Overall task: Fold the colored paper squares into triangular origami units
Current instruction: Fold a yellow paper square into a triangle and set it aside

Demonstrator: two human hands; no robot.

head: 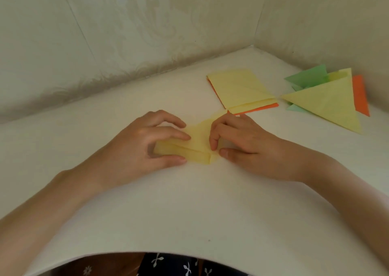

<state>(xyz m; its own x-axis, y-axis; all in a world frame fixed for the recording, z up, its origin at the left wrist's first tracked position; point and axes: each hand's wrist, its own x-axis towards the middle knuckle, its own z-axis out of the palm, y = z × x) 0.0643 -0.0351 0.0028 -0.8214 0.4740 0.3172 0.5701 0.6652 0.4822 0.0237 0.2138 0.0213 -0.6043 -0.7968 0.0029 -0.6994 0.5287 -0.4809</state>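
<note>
A yellow paper, partly folded, lies flat on the white table between my hands. My left hand covers its left end, with the thumb on the folded lower strip and the fingers curved down onto the upper part. My right hand has its fingers bent onto the paper's right part, and its thumb lies by the lower right corner. Much of the paper is hidden under both hands.
A stack of paper squares, yellow on top and orange beneath, lies behind my right hand. A pile of folded triangular units in yellow, green and orange sits at the far right near the wall corner.
</note>
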